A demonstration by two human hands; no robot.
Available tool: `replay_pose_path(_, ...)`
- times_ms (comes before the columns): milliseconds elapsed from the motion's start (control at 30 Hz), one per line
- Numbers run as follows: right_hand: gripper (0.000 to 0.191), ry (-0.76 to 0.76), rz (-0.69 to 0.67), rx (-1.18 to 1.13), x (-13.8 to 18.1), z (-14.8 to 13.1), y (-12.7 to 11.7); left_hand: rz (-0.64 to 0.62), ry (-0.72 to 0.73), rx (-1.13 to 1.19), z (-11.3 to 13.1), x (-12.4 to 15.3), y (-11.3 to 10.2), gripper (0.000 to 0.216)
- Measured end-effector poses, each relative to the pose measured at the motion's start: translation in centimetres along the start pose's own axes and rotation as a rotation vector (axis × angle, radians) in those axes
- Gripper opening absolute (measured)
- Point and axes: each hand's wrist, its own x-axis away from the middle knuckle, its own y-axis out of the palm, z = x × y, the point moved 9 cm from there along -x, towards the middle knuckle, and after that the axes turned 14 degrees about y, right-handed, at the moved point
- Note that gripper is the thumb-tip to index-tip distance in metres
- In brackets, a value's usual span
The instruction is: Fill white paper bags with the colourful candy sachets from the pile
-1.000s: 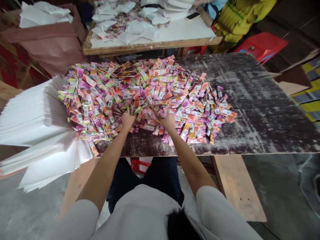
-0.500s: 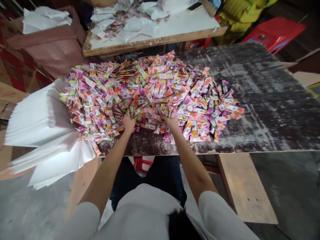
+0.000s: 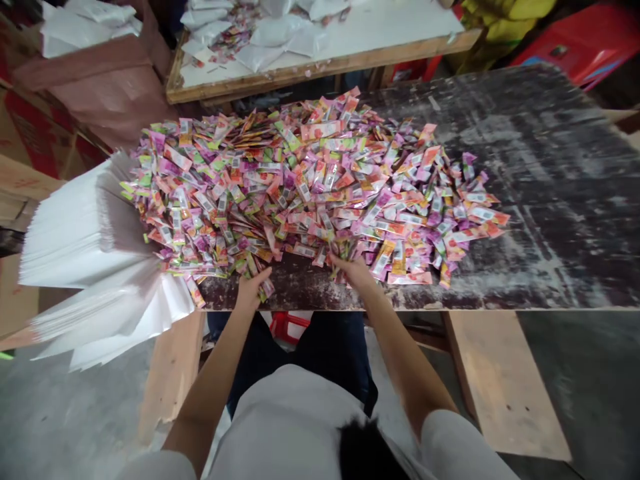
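A broad heap of small, colourful packets lies across the left and middle of a dark, scuffed tabletop, in pink, purple, orange and green, many showing barcodes. The person's left hand is closed around a small bunch of these packets at the near edge of the heap, the thumb lying across them; the bunch tilts over a bare strip of the tabletop close to its front edge. The right hand grips another bunch, also at the near side of the heap, with its fingers partly hidden by the packets. The two hands are apart, with more of the bare strip between them.

At the left end of the tabletop, beside the heap, a thick stack of white bags fans out past the edge. Beyond the heap stands a white tabletop with a wooden rim, carrying filled white pouches and more loose packets. A reddish-brown container at the far left holds further white pouches. A red stool stands at the far right, near some yellow sacks.
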Motion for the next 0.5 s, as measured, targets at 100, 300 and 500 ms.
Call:
replay_pose_path(100,0.046,0.025,-0.026,0.119,0.6,1.8,1.2,0.093,0.113,-0.079,0.8,0.2,-3.2,0.037)
replay_pose_path(300,0.040,0.002,0.133,0.375,0.4,0.5,3.8,0.257,0.357,-0.452,7.0,-7.3,-7.2,0.030)
replay_pose_path(500,0.026,-0.157,0.143,0.852,0.4,0.9,14.5,0.223,0.363,-0.827,7.9,-11.2,-5.1,0.040)
